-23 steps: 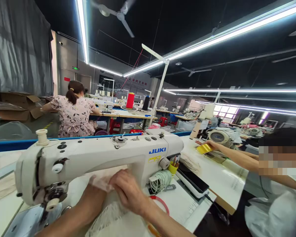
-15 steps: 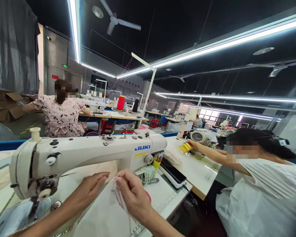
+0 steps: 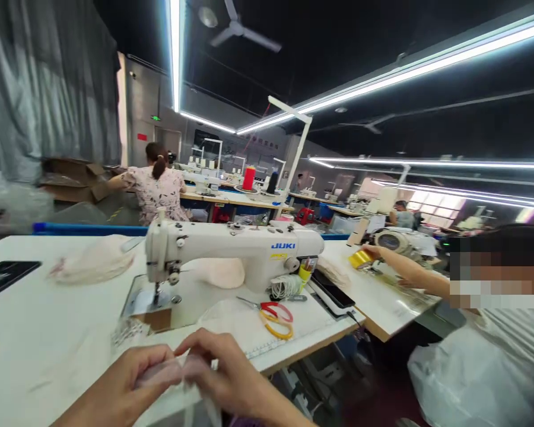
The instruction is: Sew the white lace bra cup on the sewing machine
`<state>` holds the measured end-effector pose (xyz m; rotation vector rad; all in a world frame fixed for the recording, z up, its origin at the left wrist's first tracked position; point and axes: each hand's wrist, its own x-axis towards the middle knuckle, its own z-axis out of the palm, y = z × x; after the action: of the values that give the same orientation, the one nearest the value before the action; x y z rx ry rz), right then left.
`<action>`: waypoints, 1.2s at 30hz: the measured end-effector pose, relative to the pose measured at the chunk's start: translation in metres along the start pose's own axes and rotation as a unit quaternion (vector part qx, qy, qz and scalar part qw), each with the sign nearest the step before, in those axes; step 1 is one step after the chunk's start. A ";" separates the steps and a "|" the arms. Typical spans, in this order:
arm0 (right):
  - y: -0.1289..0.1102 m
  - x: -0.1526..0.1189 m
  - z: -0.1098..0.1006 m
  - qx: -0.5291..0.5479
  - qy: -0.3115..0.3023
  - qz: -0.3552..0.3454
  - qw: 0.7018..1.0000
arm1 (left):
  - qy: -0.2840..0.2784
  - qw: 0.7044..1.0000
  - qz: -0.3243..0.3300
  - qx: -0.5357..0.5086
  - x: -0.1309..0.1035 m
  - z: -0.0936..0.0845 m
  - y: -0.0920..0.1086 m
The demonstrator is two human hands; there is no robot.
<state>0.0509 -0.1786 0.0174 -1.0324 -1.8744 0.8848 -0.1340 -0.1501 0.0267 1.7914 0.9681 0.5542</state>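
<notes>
We hold a small piece of pale pink fabric [image 3: 169,372] low at the near edge of the white table [image 3: 35,320], our left hand [image 3: 120,388] and right hand [image 3: 229,376] close together, fingers pinched on it from either side. Beyond stands the white sewing machine [image 3: 231,249], with red-handled scissors [image 3: 267,308] just right of its base. A co-worker's hand [image 3: 374,252] holds yellow tape [image 3: 359,258] at the next table.
</notes>
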 end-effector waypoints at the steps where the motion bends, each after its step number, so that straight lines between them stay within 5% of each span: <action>1: -0.001 -0.001 0.005 0.023 -0.001 0.012 1.000 | -0.012 1.000 -0.016 0.000 -0.009 -0.004 -0.002; 9: -0.001 -0.002 0.038 0.069 -0.084 0.073 0.991 | -0.094 0.982 -0.125 -0.102 -0.064 -0.005 -0.028; 22: -0.005 -0.006 0.048 0.173 -0.173 0.146 0.959 | -0.085 0.983 -0.119 -0.114 -0.083 -0.008 -0.040; 25: -0.005 -0.014 0.043 0.130 -0.221 0.176 0.951 | -0.080 0.988 -0.118 -0.056 -0.091 -0.016 -0.053; 27: -0.006 -0.011 0.041 0.060 -0.236 0.193 0.950 | -0.070 0.990 -0.095 0.080 -0.087 -0.032 -0.055; 29: -0.011 0.004 0.039 -0.003 -0.193 0.155 0.969 | 0.004 0.955 0.004 0.295 -0.075 -0.057 -0.043; 31: -0.020 0.029 0.039 -0.050 -0.091 0.073 0.992 | 0.115 0.840 0.146 0.510 -0.057 -0.087 -0.020; 34: -0.030 0.067 0.039 -0.092 0.049 -0.008 0.995 | 0.217 0.780 0.203 0.551 -0.032 -0.124 0.010; 36: -0.023 0.084 0.041 -0.137 0.096 -0.090 0.982 | 0.273 0.733 0.262 0.565 -0.023 -0.133 0.006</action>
<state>-0.0219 -0.1214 0.0451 -1.0498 -1.9217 0.4124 -0.2425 -0.0977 0.0882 3.1814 1.3364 1.0063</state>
